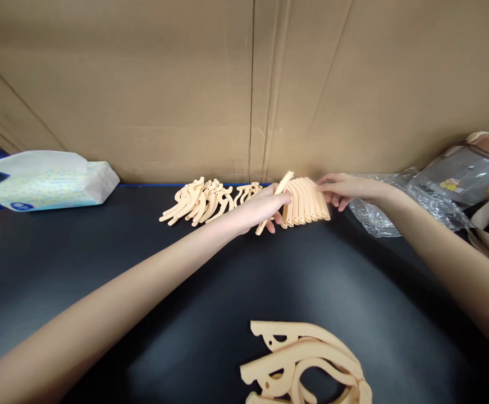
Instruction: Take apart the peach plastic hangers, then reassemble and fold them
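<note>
One peach strip [286, 182] is held just right of the frame's centre, its long axis slanting from upper right to lower left. The grip of the left hand [268, 206] is closed around it, with both ends sticking out. The right hand [345, 188] has a loosened grip, with nothing seen in it — its fingers are at the right end of a row of curved pieces [307, 202], though blur hides whether they touch. That row counts roughly nine or ten (the edges overlap), all with long axes running top to bottom of the frame.

Left of centre lies one heap of hooked pieces [197, 201], too tangled to count, most of them slanting down to the left. At the lower edge of the worktop [177, 325], at least two hanger parts [303, 353] are stacked, cut off by the frame. One tissue pack [59, 182] sits at left; one clear bag [450, 174] at right — its contents unclear — adjoins crumpled plastic wrap [374, 216].
</note>
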A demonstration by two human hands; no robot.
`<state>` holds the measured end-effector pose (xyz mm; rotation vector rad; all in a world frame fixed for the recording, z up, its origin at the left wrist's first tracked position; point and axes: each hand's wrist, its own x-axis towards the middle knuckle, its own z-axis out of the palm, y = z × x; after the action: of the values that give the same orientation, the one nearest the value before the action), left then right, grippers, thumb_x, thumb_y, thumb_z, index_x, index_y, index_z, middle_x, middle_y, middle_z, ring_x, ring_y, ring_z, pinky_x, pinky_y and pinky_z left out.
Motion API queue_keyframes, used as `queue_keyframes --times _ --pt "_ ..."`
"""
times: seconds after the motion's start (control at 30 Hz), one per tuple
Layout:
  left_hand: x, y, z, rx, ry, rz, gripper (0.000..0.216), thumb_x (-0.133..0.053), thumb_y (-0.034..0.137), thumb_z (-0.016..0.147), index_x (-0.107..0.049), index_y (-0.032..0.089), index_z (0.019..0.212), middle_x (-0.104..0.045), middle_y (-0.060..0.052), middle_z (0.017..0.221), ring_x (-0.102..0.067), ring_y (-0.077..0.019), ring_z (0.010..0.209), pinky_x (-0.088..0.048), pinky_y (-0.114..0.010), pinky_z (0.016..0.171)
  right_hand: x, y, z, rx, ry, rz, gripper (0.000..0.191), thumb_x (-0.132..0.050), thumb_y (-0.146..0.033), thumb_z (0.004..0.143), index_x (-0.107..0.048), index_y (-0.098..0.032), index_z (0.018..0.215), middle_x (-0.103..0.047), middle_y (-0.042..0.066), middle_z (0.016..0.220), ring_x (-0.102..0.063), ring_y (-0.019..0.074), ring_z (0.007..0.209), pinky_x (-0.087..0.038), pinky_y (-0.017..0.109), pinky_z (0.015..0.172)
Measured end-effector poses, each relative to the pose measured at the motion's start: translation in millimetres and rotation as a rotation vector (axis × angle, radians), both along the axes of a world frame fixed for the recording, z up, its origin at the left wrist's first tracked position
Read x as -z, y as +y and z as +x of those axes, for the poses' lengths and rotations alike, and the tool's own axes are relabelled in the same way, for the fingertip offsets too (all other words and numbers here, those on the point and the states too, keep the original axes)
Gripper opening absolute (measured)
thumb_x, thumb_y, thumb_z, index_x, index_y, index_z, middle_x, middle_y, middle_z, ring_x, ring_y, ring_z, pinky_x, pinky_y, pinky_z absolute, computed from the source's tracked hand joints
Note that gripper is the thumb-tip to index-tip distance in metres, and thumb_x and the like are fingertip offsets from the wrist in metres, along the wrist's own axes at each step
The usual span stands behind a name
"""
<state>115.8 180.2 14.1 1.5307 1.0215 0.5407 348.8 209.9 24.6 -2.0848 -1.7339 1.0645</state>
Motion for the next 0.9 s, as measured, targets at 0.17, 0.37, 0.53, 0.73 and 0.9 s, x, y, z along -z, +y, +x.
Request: queue_keyframes --times 0.17,0.37,0.53,0.73,0.9 --pt "0.0 0.3 -1.0 -0.015 0.008 0.002 0.021 -0.05 0.026 0.084 -0.047 0.018 0.103 -0.047 -0.003 0.092 -0.049 -0.0075 0.055 -0.042 -0.018 0.036 -3.4 -2.7 -1.4 0.008 0.014 -0.01 0.041 -0.059 -0.025 0.085 -0.052 -0.014 0.123 -0.058 0.001 0.071 -0.057 0.0125 0.057 -0.055 0.022 0.046" --pt "0.1 -0.2 -0.1 -0.001 0.009 0.001 0.017 -0.049 0.025 0.084 -0.047 0.018 0.099 -0.047 -0.002 0.088 -0.051 -0.0084 0.055 -0.044 -0.019 0.037 -0.7 -0.1 1.7 0.004 0.029 -0.006 0.038 -0.062 -0.031 0.084 -0.055 -0.016 0.119 -0.059 0.002 0.071 -0.059 0.0129 0.057 -0.056 0.023 0.048" --pt "-2.5 -1.7 0.6 0.016 0.006 -0.004 0.014 -0.047 0.022 0.084 -0.046 0.019 0.098 -0.046 -0.002 0.091 -0.05 -0.0074 0.055 -0.044 -0.018 0.037 2.1 1.5 2.5 -0.012 0.042 -0.016 0.042 -0.068 -0.036 0.081 -0.056 -0.016 0.116 -0.059 0.0 0.068 -0.059 0.0125 0.055 -0.057 0.024 0.05" --pt "-0.4 -0.1 0.3 0.011 0.004 -0.003 0.016 -0.047 0.022 0.085 -0.046 0.018 0.1 -0.046 -0.003 0.094 -0.05 -0.007 0.054 -0.043 -0.018 0.036 0.9 -0.3 -0.3 -0.005 0.046 -0.02 0.035 -0.06 -0.036 0.088 -0.055 -0.015 0.115 -0.059 0.001 0.068 -0.06 0.012 0.054 -0.057 0.024 0.051" --pt "0.6 -0.4 0.3 0.002 0.004 -0.006 0.016 -0.05 0.023 0.085 -0.047 0.018 0.1 -0.047 -0.003 0.093 -0.05 -0.0072 0.054 -0.043 -0.019 0.037 1.7 -0.9 1.3 -0.017 0.048 -0.018 0.034 -0.063 -0.034 0.086 -0.054 -0.015 0.114 -0.06 0.001 0.068 -0.06 0.0124 0.055 -0.057 0.025 0.052"
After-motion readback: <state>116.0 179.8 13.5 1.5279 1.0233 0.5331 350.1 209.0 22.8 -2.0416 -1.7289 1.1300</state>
